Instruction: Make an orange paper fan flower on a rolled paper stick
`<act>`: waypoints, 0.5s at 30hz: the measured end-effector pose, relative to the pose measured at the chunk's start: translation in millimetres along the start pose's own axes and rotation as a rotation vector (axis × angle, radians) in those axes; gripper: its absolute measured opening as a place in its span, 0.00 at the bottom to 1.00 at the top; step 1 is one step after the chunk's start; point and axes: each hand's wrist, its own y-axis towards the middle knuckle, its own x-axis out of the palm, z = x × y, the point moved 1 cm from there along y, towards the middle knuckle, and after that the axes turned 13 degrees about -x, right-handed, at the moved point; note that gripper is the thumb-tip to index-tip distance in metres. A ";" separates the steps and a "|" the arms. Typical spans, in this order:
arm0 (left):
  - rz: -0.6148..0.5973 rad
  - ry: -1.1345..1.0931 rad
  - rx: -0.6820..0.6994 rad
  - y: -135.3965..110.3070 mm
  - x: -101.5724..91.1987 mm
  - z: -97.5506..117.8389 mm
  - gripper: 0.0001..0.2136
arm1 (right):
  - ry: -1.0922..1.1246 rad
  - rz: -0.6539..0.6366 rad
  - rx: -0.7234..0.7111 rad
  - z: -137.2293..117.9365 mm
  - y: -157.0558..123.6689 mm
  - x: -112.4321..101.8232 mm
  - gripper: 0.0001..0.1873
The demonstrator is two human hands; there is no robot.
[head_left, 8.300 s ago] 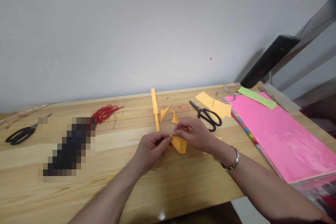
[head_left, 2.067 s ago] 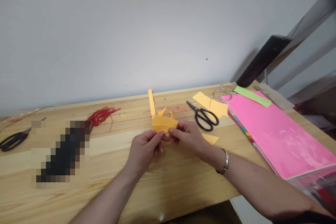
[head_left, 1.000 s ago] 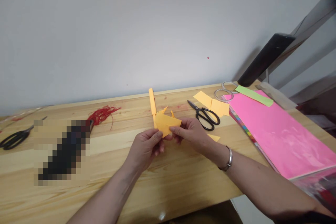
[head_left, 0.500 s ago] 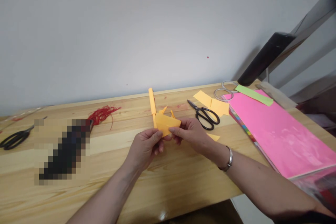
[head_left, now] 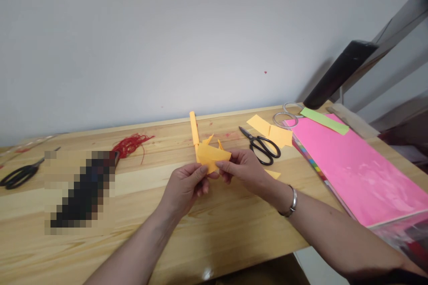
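Observation:
A small folded piece of orange paper (head_left: 211,156) stands up between both my hands, just above the wooden table (head_left: 214,231). My left hand (head_left: 185,187) pinches its lower left edge with thumb and fingers closed. My right hand (head_left: 245,170), with a metal bracelet on the wrist, pinches the lower right edge. Behind the paper lie an orange paper roll (head_left: 193,128) and small orange scraps (head_left: 207,139).
Black scissors (head_left: 262,146) lie right of my hands beside orange paper pieces (head_left: 271,131) and tape rings (head_left: 283,119). A pink sheet stack (head_left: 354,171) with a green strip (head_left: 326,120) fills the right. Red thread (head_left: 132,143), a blurred dark object (head_left: 82,191) and more scissors (head_left: 18,175) lie left.
The orange paper was turned from hanging below my fingers to standing above them. Over the last second it barely moved and both pinches stayed closed.

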 end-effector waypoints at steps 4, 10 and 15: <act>-0.007 -0.001 0.002 -0.5 0.2 0.2 0.10 | -0.006 -0.002 -0.001 -0.6 -0.4 0.2 0.13; 0.018 0.026 -0.002 -1.6 1.1 1.2 0.09 | -0.023 0.018 -0.002 -2.5 -0.3 0.8 0.13; 0.024 0.029 -0.004 -1.3 1.1 1.0 0.08 | -0.031 0.020 -0.003 -2.1 -0.6 1.1 0.14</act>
